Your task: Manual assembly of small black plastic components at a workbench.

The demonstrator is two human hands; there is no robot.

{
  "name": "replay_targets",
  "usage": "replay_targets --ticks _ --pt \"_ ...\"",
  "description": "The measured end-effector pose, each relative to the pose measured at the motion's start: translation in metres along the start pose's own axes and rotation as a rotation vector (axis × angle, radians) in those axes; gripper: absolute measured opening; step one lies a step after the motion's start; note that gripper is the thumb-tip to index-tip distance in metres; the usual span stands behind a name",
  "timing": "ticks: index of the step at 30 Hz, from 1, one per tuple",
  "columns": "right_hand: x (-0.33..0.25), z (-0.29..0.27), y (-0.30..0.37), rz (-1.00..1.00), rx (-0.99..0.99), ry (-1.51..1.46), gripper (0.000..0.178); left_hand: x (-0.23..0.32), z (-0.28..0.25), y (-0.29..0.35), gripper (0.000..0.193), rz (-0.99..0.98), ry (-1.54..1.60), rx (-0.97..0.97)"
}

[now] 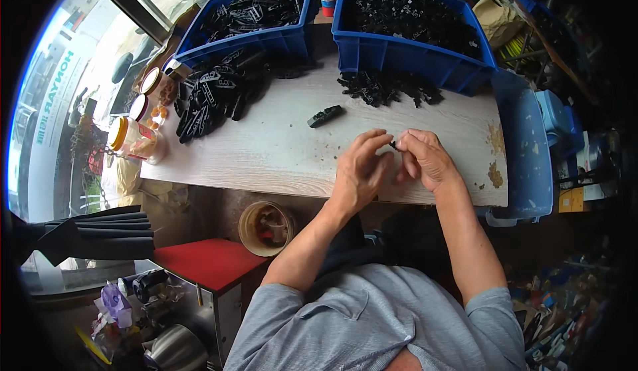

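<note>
Close together over the table's front edge, my two hands meet around a small black plastic piece (393,145). Thumb and fingertips of my right hand (427,159) pinch it. Beside it, my left hand (361,171) is loosely curved, its thumb and fingers apart and the fingertips next to the piece. The piece is too small and too covered for its kind to show. Farther off, a single long black plastic part (325,116) lies by itself on the pale wooden table (266,151).
Behind stand two blue bins (246,44) (412,57) of black parts. Loose piles of long black parts (212,95) and small black pieces (379,88) lie before them. Lidded jars (136,138) line the left edge. A bucket (267,229) stands below; a blue tub (528,151) adjoins the right.
</note>
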State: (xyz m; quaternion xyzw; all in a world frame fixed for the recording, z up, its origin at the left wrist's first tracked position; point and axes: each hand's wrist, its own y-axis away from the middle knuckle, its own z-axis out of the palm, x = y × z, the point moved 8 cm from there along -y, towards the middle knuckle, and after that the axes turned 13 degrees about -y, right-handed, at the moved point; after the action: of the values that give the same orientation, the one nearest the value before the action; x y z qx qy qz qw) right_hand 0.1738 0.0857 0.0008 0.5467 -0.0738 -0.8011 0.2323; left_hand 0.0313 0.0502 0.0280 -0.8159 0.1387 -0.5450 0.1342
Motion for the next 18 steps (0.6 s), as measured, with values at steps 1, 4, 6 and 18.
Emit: replay_targets --ticks 1,4,6,18 --pt "0.001 0.001 0.0 -0.02 -0.007 -0.016 0.019 -0.004 0.001 -0.001 0.032 0.0 0.009 -0.003" --pt "0.001 0.006 0.001 -0.048 -0.006 -0.005 0.02 -0.014 0.004 -0.006 0.022 -0.077 0.166 -0.02" --pt "0.003 0.011 0.002 -0.05 -0.008 0.02 0.02 -0.024 0.006 -0.007 0.02 -0.073 0.183 -0.027" --pt "0.005 0.019 0.007 -0.227 0.048 -0.041 0.023 -0.049 0.004 -0.005 0.017 -0.443 0.598 -0.062"
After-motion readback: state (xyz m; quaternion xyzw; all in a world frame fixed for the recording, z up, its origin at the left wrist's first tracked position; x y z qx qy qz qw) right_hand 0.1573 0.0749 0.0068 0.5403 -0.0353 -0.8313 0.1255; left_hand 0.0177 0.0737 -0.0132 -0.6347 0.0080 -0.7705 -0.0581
